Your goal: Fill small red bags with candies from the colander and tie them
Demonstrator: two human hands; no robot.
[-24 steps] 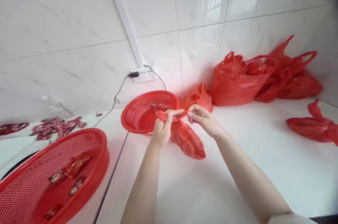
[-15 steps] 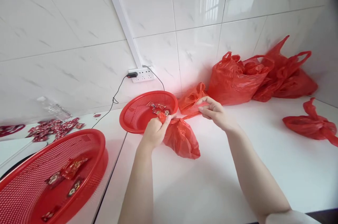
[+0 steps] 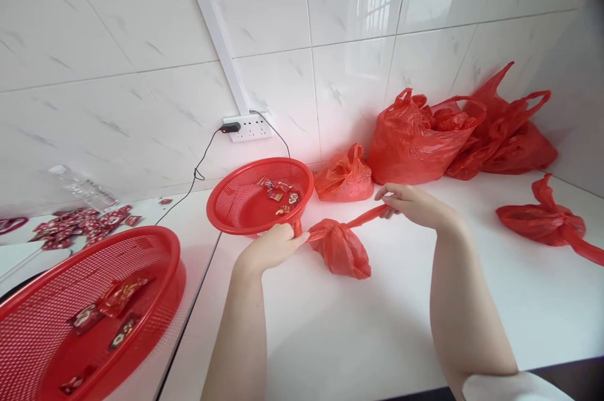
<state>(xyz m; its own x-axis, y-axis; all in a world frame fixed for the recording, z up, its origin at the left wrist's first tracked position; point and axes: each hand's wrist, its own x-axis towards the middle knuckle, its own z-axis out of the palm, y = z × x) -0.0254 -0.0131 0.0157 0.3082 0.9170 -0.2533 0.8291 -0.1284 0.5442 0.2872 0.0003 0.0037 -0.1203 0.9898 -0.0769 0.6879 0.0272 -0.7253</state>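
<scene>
A small red plastic bag [image 3: 343, 251] rests on the white table between my hands, its neck drawn tight and its body bulging. My left hand [image 3: 271, 245] is closed on one handle of the bag at the left. The other handle is stretched up to the right, pinched in the fingers of my right hand [image 3: 409, 204]. What the bag contains is hidden. Just beyond my left hand stands a round red basket [image 3: 226, 199] with several wrapped sweets [image 3: 278, 193] in it.
A larger red basket [image 3: 160, 243] holding several wrapped packets stands at the left. Along the wall are filled red bags [image 3: 419, 143] and a smaller one [image 3: 346, 177]. One tied bag [image 3: 542, 221] lies at the right. A power strip [image 3: 250, 127] with cords is on the wall.
My hands have moved apart, the right one going outward to the right, pulling the two bag handles taut. The bag has shifted slightly right and its neck has tightened.
</scene>
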